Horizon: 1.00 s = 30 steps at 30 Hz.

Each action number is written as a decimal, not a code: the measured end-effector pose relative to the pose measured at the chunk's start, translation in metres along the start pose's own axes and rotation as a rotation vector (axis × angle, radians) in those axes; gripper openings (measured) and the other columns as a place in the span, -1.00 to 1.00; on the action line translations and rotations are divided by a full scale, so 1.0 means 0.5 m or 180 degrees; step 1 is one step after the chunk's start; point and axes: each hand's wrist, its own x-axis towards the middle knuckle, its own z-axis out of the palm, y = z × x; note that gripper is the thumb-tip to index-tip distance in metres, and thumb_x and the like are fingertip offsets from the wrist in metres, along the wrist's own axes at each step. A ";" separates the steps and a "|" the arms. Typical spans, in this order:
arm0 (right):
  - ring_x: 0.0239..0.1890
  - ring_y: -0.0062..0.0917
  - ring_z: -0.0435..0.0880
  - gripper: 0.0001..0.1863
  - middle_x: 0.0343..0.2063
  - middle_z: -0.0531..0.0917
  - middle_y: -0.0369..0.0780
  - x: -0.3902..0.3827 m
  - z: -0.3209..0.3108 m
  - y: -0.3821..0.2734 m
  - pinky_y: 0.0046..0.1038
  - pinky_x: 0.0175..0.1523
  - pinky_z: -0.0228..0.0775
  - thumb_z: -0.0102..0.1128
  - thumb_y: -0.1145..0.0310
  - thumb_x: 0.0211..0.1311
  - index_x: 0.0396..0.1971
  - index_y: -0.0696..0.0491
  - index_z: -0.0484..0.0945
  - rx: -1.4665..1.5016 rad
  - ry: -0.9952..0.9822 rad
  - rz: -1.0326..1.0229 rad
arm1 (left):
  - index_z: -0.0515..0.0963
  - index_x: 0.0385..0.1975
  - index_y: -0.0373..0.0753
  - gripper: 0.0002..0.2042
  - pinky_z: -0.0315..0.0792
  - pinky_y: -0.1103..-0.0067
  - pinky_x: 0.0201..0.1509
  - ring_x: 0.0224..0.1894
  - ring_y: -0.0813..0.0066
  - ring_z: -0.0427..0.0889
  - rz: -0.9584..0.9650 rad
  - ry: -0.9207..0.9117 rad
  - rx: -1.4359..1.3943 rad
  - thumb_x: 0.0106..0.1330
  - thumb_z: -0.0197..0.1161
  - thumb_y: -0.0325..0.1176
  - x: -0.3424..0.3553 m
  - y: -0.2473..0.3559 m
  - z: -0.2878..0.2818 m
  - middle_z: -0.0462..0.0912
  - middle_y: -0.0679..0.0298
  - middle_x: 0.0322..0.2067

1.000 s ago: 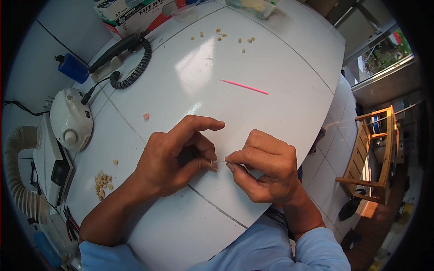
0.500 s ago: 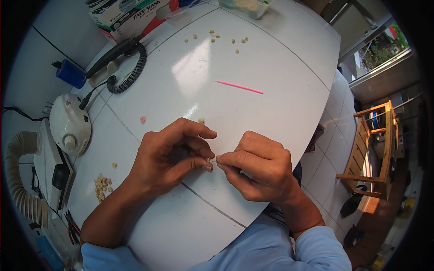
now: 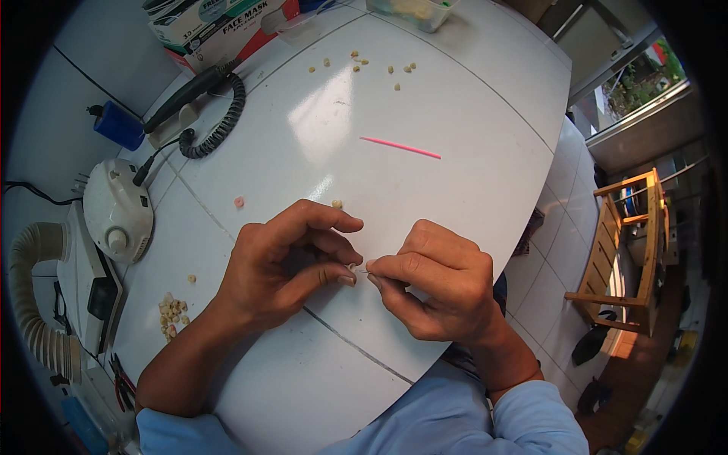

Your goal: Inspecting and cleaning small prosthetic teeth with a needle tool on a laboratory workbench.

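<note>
Over the near middle of the white table, my left hand (image 3: 282, 254) pinches a tiny whitish tooth-like piece (image 3: 352, 267) between thumb and a fingertip, its index finger curved above. Facing it from the right, my right hand (image 3: 436, 277) is closed in a pinch on a thin wire-like pin (image 3: 362, 271) whose tip points at the piece. Whether the pin touches or enters the piece is too small to tell. Just beyond my left index finger lies a yellowish tooth-like piece (image 3: 337, 204). A small pink piece (image 3: 239, 202) rests farther left. Behind my hands lies a pink stick (image 3: 400, 147).
A heap of tooth-like pieces (image 3: 173, 309) lies beside my left forearm; several more are scattered at the far side. At left stand a white control unit (image 3: 117, 212), a black rotary handpiece (image 3: 182, 98) with coiled cord, and a ribbed hose (image 3: 34, 296). A plastic tub (image 3: 413, 14) sits at the back.
My right hand has shifted slightly to the right, away from the left fingertips, and more of the thin pin shows between them. My left hand stays nearly still.
</note>
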 end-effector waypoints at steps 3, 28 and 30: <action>-0.50 -0.45 0.55 -0.80 -0.54 0.53 -0.24 0.001 0.003 0.001 -0.37 -0.44 0.38 0.52 0.67 -0.03 -0.36 0.18 0.74 0.0015 -0.0002 -0.0034 | 0.53 0.20 -0.39 -0.55 0.80 0.47 0.08 -0.05 0.34 0.90 0.0043 -0.0019 -0.0014 0.33 0.43 -0.78 -0.001 -0.002 -0.003 0.83 0.06 -0.12; -0.55 -0.51 0.48 -0.79 -0.59 0.49 -0.29 -0.002 0.012 0.002 -0.40 -0.50 0.29 0.52 0.70 -0.12 -0.42 0.17 0.75 -0.0262 -0.0099 -0.0060 | 0.44 0.29 -0.32 -0.46 0.71 0.47 0.13 -0.07 0.31 0.93 -0.0282 0.0136 0.0353 0.36 0.50 -0.63 -0.001 0.018 0.009 0.90 0.13 -0.27; -0.53 -0.48 0.49 -0.80 -0.57 0.46 -0.27 -0.002 0.008 -0.001 -0.38 -0.48 0.33 0.53 0.69 -0.08 -0.45 0.17 0.68 -0.0292 -0.0194 -0.0079 | 0.44 0.29 -0.32 -0.46 0.71 0.48 0.12 -0.06 0.31 0.92 -0.0285 0.0130 0.0339 0.35 0.51 -0.63 0.000 0.020 0.010 0.90 0.13 -0.27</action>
